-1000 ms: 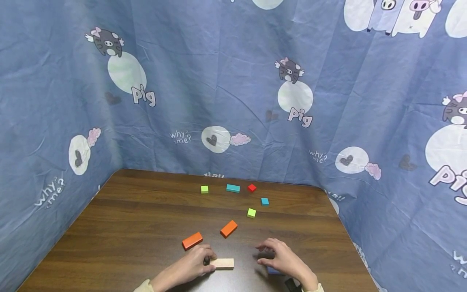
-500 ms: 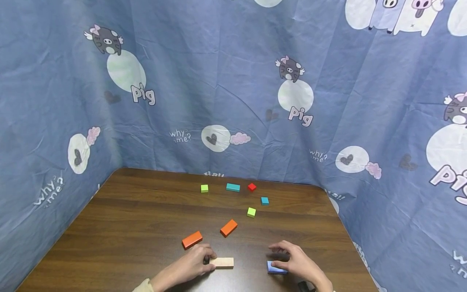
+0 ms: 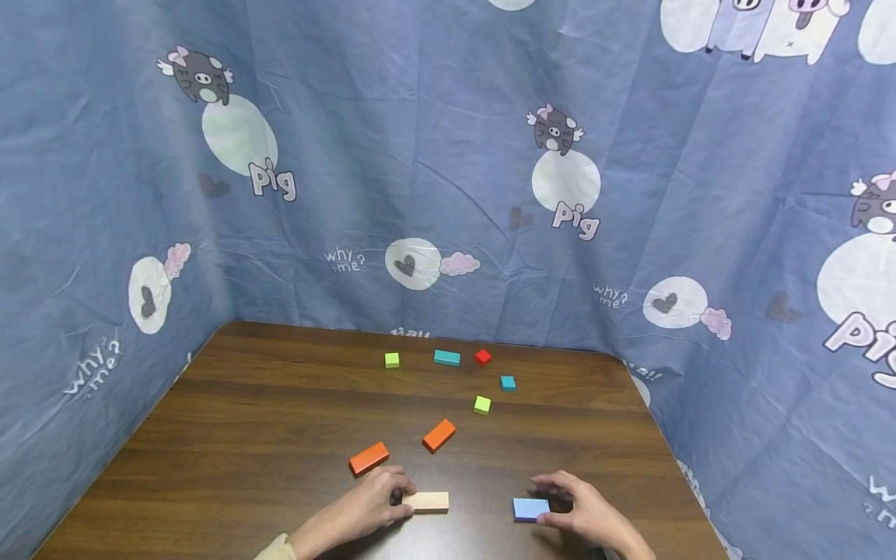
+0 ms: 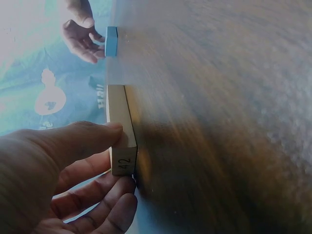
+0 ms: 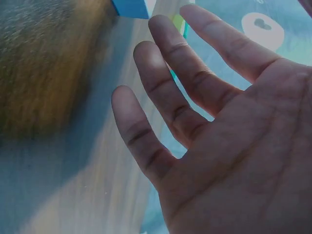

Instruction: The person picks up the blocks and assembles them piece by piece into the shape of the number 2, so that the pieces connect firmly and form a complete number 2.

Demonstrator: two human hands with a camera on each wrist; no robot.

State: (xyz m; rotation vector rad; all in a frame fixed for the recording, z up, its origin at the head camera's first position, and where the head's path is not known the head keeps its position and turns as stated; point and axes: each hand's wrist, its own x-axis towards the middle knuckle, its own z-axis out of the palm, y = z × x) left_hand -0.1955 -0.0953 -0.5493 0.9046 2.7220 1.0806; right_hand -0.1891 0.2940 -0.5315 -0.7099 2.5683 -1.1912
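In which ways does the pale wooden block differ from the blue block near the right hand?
Colour: the wooden block is pale beige, the blue block light blue.
Length: in the head view, the wooden block looks longer than the blue block.
Handling: the left hand grips the wooden block at one end, while the right hand is just beside the blue block.
Both lie on the table.

Brn tbl, 9 blks, spread out
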